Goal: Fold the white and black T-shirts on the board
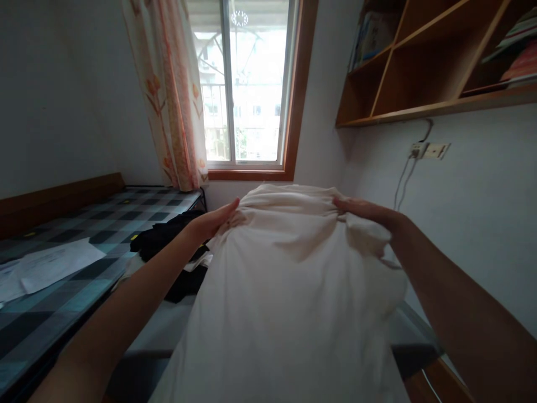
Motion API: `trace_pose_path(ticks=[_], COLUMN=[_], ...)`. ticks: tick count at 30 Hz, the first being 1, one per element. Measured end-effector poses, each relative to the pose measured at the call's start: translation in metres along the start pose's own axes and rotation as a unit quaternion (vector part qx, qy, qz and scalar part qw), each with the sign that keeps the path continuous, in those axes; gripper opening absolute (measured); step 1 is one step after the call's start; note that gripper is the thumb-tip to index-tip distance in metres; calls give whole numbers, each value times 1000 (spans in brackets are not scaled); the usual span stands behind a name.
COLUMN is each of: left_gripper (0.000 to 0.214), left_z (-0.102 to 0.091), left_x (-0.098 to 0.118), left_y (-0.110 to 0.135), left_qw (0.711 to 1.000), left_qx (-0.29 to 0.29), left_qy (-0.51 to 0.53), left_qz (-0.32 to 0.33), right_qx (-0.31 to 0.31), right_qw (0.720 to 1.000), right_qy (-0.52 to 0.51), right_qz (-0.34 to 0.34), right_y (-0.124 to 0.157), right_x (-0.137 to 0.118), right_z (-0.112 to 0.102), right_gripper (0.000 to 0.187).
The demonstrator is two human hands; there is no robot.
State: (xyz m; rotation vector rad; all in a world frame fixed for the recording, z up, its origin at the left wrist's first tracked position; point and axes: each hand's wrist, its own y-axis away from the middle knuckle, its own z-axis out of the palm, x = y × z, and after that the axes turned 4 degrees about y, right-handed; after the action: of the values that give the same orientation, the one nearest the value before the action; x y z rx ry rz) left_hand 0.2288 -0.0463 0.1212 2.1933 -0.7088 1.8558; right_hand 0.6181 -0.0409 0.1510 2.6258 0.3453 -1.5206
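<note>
Left hand (215, 220) and right hand (373, 214) gripping white cloth (289, 285) near top edge, held out between edge of bed (107, 221) and wall (474, 224)

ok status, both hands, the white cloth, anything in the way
Left hand and right hand gripping white cloth near its top. Cloth raised, creased, hanging down. Nothing seen in the way; black fabric lies beyond left forearm.
</note>
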Motion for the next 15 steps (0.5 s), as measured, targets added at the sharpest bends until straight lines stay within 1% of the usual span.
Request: trace_pose_path(ticks=[1, 2, 3, 4, 5, 6, 7, 8, 9, 10, 13, 14, 15], left_gripper=[64, 60, 54, 47, 40, 32, 26, 22, 20, 19, 17, 17, 17], left_z=[2, 4, 6, 9, 13, 16, 20, 24, 28, 31, 36, 36, 35], left_x=[-16, -35, -56, -76, -95, -113, -127, -137, -145, -149, -146, -143, -138], left_y=[-11, -20, -29, -35, -40, -43, -44, -45, -46, -47, -55, -58, -62], left_qw=[998, 996, 988, 972, 950, 929, 922, 916, 915, 917, 931, 943, 956], left_qx=[-27, -16, 10, 37, 50, 42, 41, 37, 36, 41, 67, 68, 59], left_qy=[-30, -76, -145, -226, -300, -356, -372, -385, -387, -384, -351, -319, -280], left_qz=[-42, -48, -45, -56, -75, -95, -101, -106, -107, -102, -74, -69, -70], right_qx=[-21, -32, -30, -30, -20, -22, -29, -24, -7, 24, 142, 165, 178], right_qw=[999, 994, 982, 961, 934, 910, 893, 880, 869, 859, 827, 825, 829], right_qy=[44, 105, 184, 273, 353, 406, 439, 461, 478, 495, 528, 523, 508], right_qz=[16, 25, 31, 38, 55, 77, 96, 113, 125, 131, 133, 138, 150], right_y=[-10, -19, -28, -35, -41, -45, -47, -48, -48, -47, -47, -48, -49], right_x=[10, 22, 37, 52, 67, 82, 95, 106, 116, 123, 133, 134, 135], right_z=[5, 11, 18, 25, 32, 39, 45, 51, 56, 60, 65, 64, 63], right_gripper=[40, 38, 33, 28, 24, 22, 21, 22, 23, 25, 26, 26, 26])
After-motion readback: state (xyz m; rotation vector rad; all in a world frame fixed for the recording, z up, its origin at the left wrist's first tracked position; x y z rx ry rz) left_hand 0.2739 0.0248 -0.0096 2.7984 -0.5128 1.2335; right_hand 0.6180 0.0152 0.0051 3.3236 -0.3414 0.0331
